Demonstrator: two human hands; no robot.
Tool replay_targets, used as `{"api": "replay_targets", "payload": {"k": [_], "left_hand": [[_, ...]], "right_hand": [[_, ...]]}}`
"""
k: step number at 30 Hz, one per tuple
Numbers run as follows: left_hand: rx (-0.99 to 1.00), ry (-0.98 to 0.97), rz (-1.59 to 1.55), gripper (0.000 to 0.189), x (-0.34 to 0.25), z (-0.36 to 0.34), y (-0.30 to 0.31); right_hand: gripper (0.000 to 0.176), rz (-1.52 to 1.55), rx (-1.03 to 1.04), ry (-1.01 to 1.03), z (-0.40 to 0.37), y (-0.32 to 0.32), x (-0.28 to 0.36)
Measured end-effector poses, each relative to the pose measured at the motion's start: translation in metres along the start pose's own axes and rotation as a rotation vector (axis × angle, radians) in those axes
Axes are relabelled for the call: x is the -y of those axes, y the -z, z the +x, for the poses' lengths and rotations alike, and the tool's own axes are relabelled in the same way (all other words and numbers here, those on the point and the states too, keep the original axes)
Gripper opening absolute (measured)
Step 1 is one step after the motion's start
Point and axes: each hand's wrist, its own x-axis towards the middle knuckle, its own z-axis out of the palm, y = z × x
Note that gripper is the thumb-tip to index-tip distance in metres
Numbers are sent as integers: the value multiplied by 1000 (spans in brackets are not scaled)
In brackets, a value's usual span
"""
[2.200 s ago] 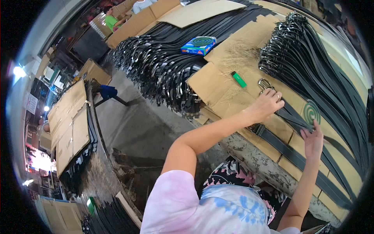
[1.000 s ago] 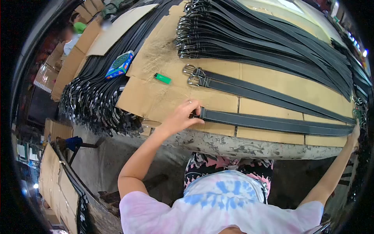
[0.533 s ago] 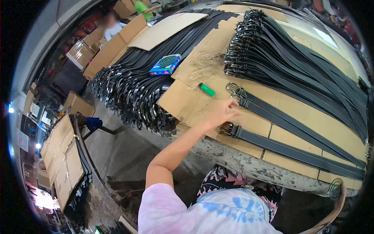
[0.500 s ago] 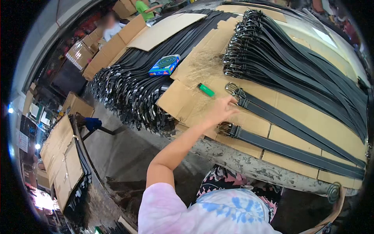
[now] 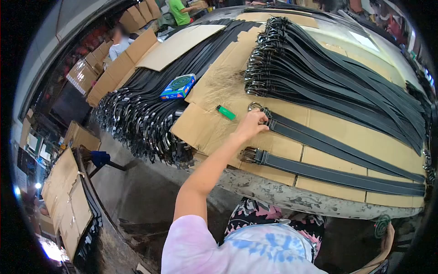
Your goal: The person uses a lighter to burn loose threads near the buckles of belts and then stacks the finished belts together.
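My left hand point(image 5: 250, 126) is at the buckle end of a dark belt point(image 5: 310, 139), its fingers closed on the belt just beside the buckle. A second dark belt point(image 5: 337, 179) lies nearer the table edge, its metal buckle point(image 5: 252, 155) just below my left hand. Left of that hand, a green lighter point(image 5: 226, 112) rests on the cardboard. At the lower right, beyond the table edge, my right hand point(image 5: 388, 237) holds a dark green coil point(image 5: 382, 226) by its side.
A large pile of belts point(image 5: 319, 77) lies at the upper right of the cardboard point(image 5: 205, 123). More buckled belts point(image 5: 137, 123) are heaped at the left, with a blue box point(image 5: 178, 86) on them. Two people point(image 5: 119, 45) are in the background. A cardboard-covered bench point(image 5: 68, 201) stands at far left.
My left hand has closed on the upper belt near its buckle. My right hand and the coil have come further into view below the table edge. The whole view has shifted slightly.
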Motion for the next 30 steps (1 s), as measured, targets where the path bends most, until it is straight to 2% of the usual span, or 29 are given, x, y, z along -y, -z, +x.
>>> {"api": "replay_targets", "payload": {"k": [1,2,3,5,6,7,9,10,11,13,15,17,18,19,20,22,25,27,30], "left_hand": [[26,8,-34,31,2,0,0],[56,16,-64,30,5,-1,0],[62,11,-62,30,7,-3,2],[82,-84,-20,30,7,-2,5],[74,-91,-20,30,5,-3,6],[68,-73,-25,27,2,-5,6],[70,-45,-38,23,3,-9,5],[41,-97,-63,20,7,-10,3],[13,-151,-94,17,10,-10,1],[4,-170,-88,15,8,-11,3],[4,-176,-101,12,6,-14,3],[-28,-148,-42,10,6,-14,6],[-17,-148,-63,10,3,-18,6],[-21,-60,-128,10,0,-19,9],[-27,26,-188,11,-1,-19,10],[-50,11,-206,12,-2,-20,9],[-64,14,-213,13,-2,-23,9],[-57,31,-211,14,-1,-24,9],[-90,0,-235,14,1,-25,6]], "right_hand": [[41,10,20,-35,0,1,2],[42,91,-111,-2,-4,3,-1],[42,95,-117,-4,-4,4,-8],[42,-97,5,39,9,6,-14],[40,-256,149,-70,11,7,-5],[40,-258,148,-61,11,4,-5],[36,30,-82,14,1,-5,-8],[35,91,-119,-21,4,19,-24],[35,83,-132,-28,0,13,-21],[33,-73,176,-37,-1,-9,2],[28,91,58,52,-1,-24,14],[24,107,60,156,11,-42,22],[23,86,10,156,15,-69,36],[23,68,-36,162,21,-103,53],[23,-2,67,145,32,-123,67],[23,-58,200,159,52,-185,91],[28,13,331,160,59,-315,119],[29,16,446,193,69,-382,115],[29,-71,466,297,80,-465,100]]}}
